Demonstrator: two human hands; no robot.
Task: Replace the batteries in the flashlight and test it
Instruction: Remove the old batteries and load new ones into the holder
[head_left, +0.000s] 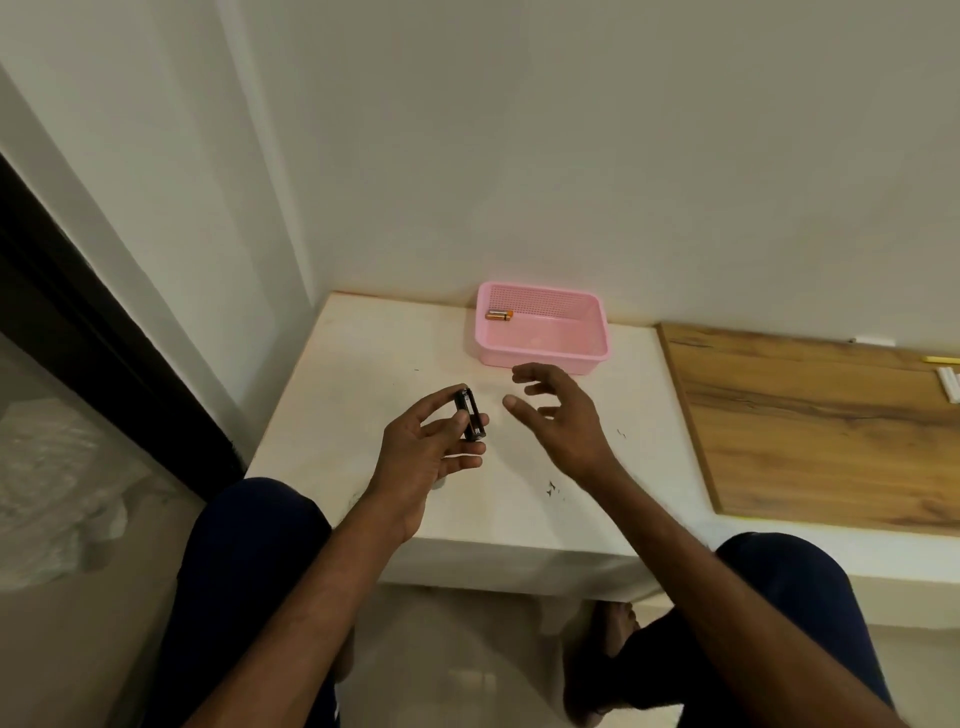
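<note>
From the head camera there are two bare hands, one pink perforated plastic basket (540, 353), one orange-and-gold cylindrical battery (499, 314) lying in the basket's far left corner, and one small black cylindrical object (471, 415), seemingly the flashlight's battery holder, though too small to tell for sure. That black piece is short, dark and glossy, held upright just above the white desk (353, 374), near the basket's front left. The left hand (426, 457) pinches it between thumb and fingertips, while the right hand (558, 415) hovers just before the basket, fingers spread and curled, grasping nothing.
</note>
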